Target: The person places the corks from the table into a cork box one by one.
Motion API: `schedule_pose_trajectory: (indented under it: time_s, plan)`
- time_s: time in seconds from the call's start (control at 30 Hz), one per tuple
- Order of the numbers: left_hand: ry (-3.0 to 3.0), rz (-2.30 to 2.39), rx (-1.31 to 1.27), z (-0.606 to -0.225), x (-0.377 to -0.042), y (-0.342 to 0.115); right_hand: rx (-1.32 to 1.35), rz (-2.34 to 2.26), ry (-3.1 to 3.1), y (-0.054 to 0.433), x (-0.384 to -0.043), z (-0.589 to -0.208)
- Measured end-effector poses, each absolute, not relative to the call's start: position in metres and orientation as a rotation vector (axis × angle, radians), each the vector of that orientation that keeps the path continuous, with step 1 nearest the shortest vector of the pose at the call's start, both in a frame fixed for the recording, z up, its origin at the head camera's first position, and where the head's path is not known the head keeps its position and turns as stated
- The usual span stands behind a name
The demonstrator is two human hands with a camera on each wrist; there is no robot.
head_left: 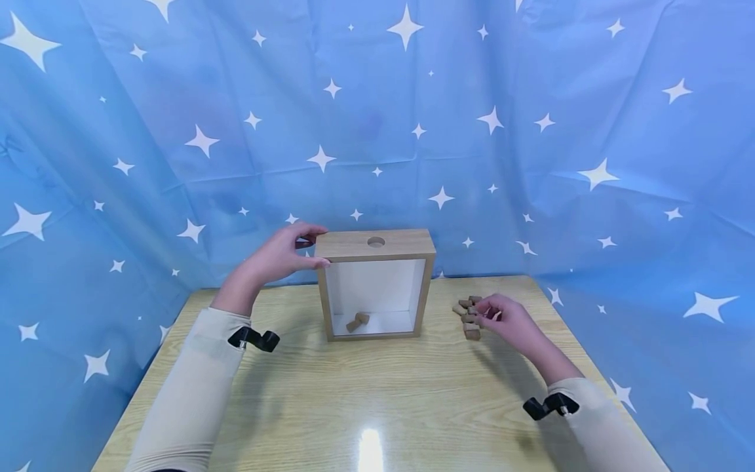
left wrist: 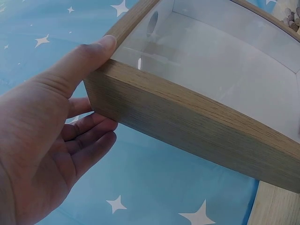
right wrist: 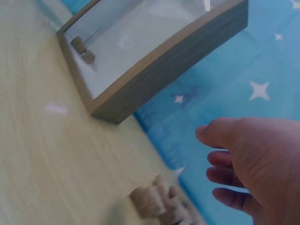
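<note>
A wooden-framed display box [head_left: 374,245] with a clear front stands upright on the table, a round hole [head_left: 375,242] in its top. My left hand [head_left: 282,252] grips its upper left corner, thumb on the front edge and fingers round the back, as the left wrist view also shows. Two corks [head_left: 354,325] lie inside on the box floor. Right of the box, my right hand [head_left: 506,319] reaches over a small pile of corks [head_left: 472,332], fingertips right at them. In the right wrist view its fingers are loosely bent, with nothing visible between them.
The light wooden table [head_left: 330,400] carries the box near its back edge. Behind and beside it hangs a blue curtain [head_left: 377,118] with white stars. Each sleeve has a black wrist mount [head_left: 253,338].
</note>
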State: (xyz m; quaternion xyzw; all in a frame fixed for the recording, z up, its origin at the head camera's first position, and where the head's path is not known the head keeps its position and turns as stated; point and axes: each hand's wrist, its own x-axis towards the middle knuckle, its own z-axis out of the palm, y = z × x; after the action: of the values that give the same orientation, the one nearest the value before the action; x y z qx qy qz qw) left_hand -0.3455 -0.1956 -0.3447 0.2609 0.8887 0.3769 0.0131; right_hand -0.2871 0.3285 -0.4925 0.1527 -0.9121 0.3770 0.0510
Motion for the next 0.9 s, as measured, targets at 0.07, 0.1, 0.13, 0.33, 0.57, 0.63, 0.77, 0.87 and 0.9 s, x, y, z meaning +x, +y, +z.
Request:
schedule_pose_trajectory:
  time_s: [0.07,0.1,0.13,0.33,0.57,0.63,0.77,0.87,0.9]
  plan:
    - [2.77,1.171,0.813,-0.345,-0.345,-0.196,0.464,1.151,-2.783,0.33,-0.287,-0.5]
    - [2.771,1.17,0.813,-0.345,-0.345,-0.196,0.457,1.155,-2.788,0.33,-0.286,-0.504]
    - [2.77,1.171,0.812,-0.344,-0.345,-0.196,0.447,1.158,-2.793,0.331,-0.286,-0.507]
    - [2.764,1.183,0.816,-0.345,-0.346,-0.196,0.45,1.157,-2.824,0.336,-0.285,-0.525]
    - [2.764,1.192,0.808,-0.345,-0.346,-0.196,0.474,1.184,-2.842,0.338,-0.285,-0.539]
    - [2.764,1.194,0.801,-0.344,-0.345,-0.196,0.474,1.177,-2.842,0.337,-0.285,-0.542]
    - [2.762,1.193,0.799,-0.344,-0.345,-0.195,0.48,1.142,-2.843,0.337,-0.285,-0.545]
    - [2.761,1.191,0.8,-0.344,-0.345,-0.196,0.479,1.124,-2.841,0.337,-0.286,-0.546]
    - [2.76,1.192,0.8,-0.344,-0.345,-0.196,0.478,1.121,-2.841,0.337,-0.286,-0.546]
